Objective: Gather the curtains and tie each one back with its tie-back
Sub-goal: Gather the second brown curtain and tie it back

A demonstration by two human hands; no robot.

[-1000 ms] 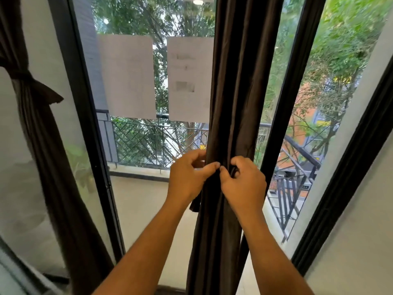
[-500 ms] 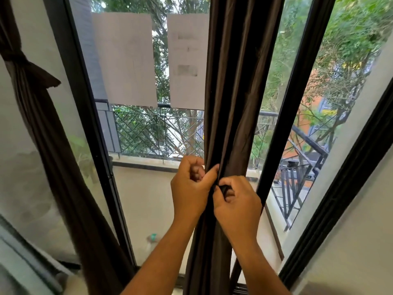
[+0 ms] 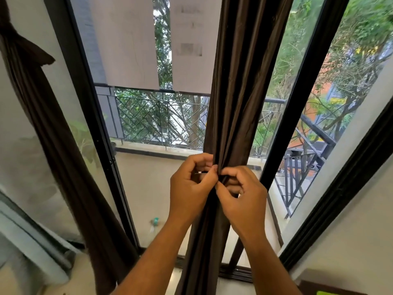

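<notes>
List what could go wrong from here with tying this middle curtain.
1. Both hands, the left hand and right hand, pinch the dark tie-back only at the fingertips; it may slip and the gathered middle curtain spread again.
2. The knot may sit lower than the one on the tied left curtain, so the pair could look uneven.

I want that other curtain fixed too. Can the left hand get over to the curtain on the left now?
Probably not right now. The left hand is pinching the middle curtain with the right hand. The left curtain hangs apart, already knotted, nothing blocking it.
</notes>
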